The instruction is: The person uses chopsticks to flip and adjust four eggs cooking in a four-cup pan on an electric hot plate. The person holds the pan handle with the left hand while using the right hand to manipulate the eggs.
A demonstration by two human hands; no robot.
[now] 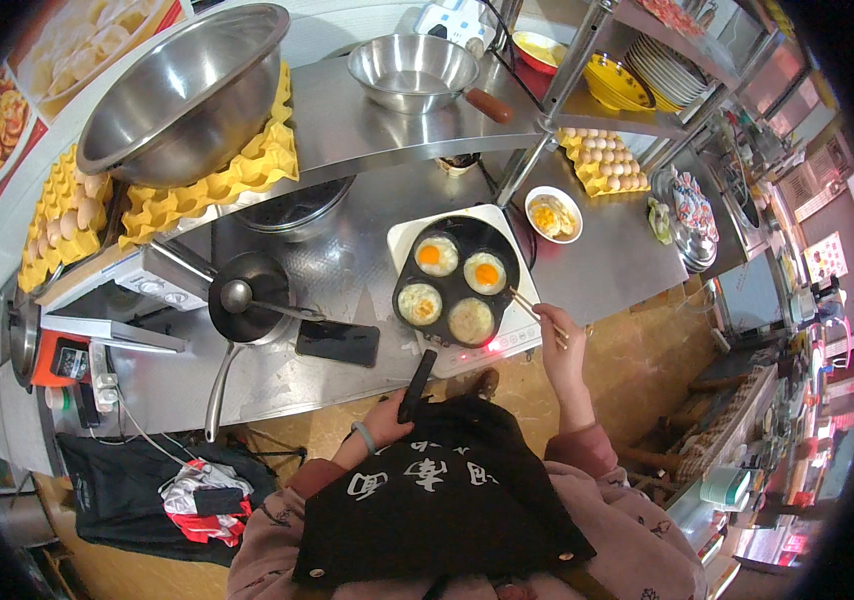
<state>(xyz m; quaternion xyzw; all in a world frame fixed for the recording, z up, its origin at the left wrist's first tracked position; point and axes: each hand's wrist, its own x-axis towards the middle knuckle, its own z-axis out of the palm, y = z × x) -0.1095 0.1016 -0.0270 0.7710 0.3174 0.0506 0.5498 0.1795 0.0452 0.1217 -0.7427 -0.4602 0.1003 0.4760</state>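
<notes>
A black egg pan [454, 280] with round wells sits on a white induction cooktop [523, 259] whose panel glows red. Two wells hold eggs with bright orange yolks, one at the upper left [436, 256] and one at the right [485, 274]. The lower left egg [420, 304] shows a broken-looking yolk, and the bottom egg [471, 321] has a pale, lightly browned face. My left hand [388, 421] grips the pan's black handle [417, 379]. In my right hand [563, 352] is a pair of wooden chopsticks [539, 316], with tips at the pan's right rim beside the right egg.
A white bowl [554, 215] with fried eggs stands right of the cooktop, near a tray of eggs [605, 161]. To the left lie a phone [338, 343] and a small wok [251, 300] with a ladle [236, 295]. Above, a steel shelf [329, 112] bears a pan [413, 71].
</notes>
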